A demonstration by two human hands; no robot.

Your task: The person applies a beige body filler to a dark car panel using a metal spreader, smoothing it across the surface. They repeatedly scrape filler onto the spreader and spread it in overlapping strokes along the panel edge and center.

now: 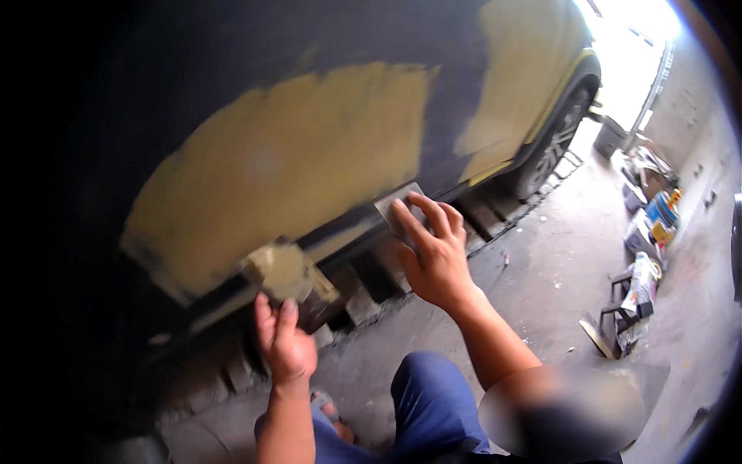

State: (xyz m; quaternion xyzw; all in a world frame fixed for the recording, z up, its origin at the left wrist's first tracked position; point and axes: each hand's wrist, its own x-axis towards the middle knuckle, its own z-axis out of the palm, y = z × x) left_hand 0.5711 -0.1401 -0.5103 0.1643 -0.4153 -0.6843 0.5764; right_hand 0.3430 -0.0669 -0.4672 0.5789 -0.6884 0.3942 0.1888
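Observation:
My left hand (287, 340) is closed on a small putty board (317, 298), which carries a lump of yellow body filler (280, 267). It is held close to the lower edge of the car. Further right, the fingers of my right hand (437, 251) press a flat, thin spreader (388, 207) against the lower part of the car side. The car's side panel (371, 35) is dark grey, with a broad smeared patch of yellow filler (286, 166) across it. Another yellow area (518, 85) lies further along, towards the wheel.
A car wheel (555, 147) stands at the upper right, with a bright opening beyond. Cans, papers and other clutter (653, 209) line the wall (703, 155). A small black stool-like frame (618, 313) sits on the concrete floor (533, 263). Blocks (359, 301) show under the car.

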